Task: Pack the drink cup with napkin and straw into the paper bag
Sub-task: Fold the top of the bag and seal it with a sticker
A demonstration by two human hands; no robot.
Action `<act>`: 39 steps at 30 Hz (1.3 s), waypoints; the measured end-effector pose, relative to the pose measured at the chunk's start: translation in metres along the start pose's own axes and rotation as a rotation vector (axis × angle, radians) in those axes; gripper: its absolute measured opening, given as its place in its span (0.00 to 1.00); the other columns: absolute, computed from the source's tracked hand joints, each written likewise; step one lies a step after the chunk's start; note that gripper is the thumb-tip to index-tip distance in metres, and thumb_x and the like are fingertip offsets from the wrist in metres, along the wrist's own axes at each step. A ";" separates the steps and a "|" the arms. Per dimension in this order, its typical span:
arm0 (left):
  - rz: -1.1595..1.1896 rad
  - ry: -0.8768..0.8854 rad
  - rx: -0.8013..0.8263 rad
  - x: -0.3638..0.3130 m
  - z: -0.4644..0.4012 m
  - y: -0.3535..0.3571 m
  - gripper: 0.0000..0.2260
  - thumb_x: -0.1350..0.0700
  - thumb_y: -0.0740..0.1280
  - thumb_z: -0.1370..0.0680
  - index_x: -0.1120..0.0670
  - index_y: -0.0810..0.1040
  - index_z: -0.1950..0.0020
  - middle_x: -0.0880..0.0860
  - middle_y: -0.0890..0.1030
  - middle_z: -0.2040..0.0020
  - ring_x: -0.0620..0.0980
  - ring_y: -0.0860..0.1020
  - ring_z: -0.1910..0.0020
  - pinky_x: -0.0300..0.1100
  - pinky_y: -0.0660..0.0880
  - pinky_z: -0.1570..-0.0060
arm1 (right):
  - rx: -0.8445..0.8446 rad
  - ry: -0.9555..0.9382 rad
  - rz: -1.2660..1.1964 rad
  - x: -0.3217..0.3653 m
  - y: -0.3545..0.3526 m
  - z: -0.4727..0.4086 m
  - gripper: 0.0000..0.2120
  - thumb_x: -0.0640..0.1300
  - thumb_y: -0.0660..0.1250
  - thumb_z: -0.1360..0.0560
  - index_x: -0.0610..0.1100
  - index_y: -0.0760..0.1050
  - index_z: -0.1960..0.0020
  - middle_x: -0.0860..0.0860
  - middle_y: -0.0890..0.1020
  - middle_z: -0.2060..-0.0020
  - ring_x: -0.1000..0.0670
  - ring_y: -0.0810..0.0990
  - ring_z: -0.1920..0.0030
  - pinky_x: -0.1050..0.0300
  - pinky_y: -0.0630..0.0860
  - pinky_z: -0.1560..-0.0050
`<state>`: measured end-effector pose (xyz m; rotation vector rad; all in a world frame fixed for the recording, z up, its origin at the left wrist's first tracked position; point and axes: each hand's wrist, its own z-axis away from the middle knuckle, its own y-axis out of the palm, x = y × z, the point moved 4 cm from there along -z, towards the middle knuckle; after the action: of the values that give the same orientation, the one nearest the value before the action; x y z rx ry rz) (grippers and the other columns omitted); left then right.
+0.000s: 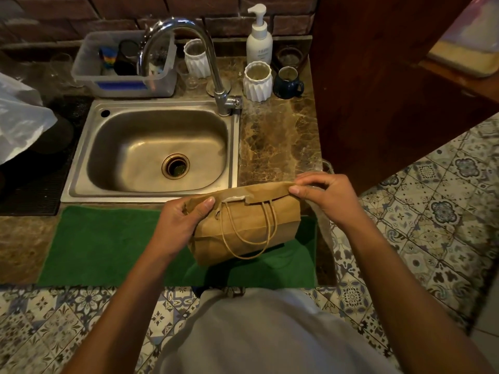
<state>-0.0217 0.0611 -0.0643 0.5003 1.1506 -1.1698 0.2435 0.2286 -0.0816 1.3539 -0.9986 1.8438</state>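
A brown paper bag [243, 228] with twine handles stands on the green mat [108, 244] at the counter's front edge. Its top is folded over toward me and the handles hang down its front. My left hand [183, 220] pinches the left end of the folded top. My right hand [324, 195] pinches the right end of that fold. The drink cup, the napkin and the straw are not visible; the bag's inside is hidden.
A steel sink [81, 168] with a curved tap [189, 49] lies behind the bag. Further back stand a plastic tub [121, 87], white ribbed cups [258, 79], a blue mug [289, 85] and a pump bottle [259, 36]. A clear plastic bag [19, 120] lies left. A wooden panel [378, 90] rises right.
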 end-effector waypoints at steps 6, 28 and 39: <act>-0.012 -0.045 -0.101 0.001 -0.007 -0.002 0.06 0.51 0.70 0.23 0.51 0.84 0.57 0.47 0.87 0.63 0.42 0.84 0.64 0.43 0.79 0.59 | -0.318 0.244 0.000 -0.040 -0.037 -0.026 0.09 0.43 0.76 0.26 0.44 0.85 0.47 0.52 0.87 0.52 0.55 0.84 0.50 0.53 0.81 0.43; -0.021 -0.075 -0.153 -0.006 -0.010 0.000 0.15 0.45 0.71 0.28 0.57 0.85 0.55 0.58 0.87 0.57 0.51 0.84 0.60 0.48 0.80 0.55 | -0.372 0.616 0.681 -0.123 -0.057 -0.066 0.12 0.48 0.64 0.21 0.45 0.85 0.55 0.45 0.86 0.58 0.42 0.84 0.57 0.43 0.84 0.51; -0.032 -0.037 -0.166 -0.003 -0.004 -0.001 0.09 0.52 0.70 0.23 0.55 0.85 0.59 0.53 0.87 0.61 0.45 0.84 0.65 0.33 0.79 0.66 | -0.337 0.544 0.743 -0.120 -0.049 -0.065 0.11 0.49 0.65 0.21 0.47 0.81 0.58 0.46 0.84 0.61 0.43 0.83 0.58 0.45 0.83 0.53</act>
<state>-0.0245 0.0653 -0.0628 0.3335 1.2157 -1.0960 0.2854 0.3027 -0.1993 0.2328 -1.5240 2.2331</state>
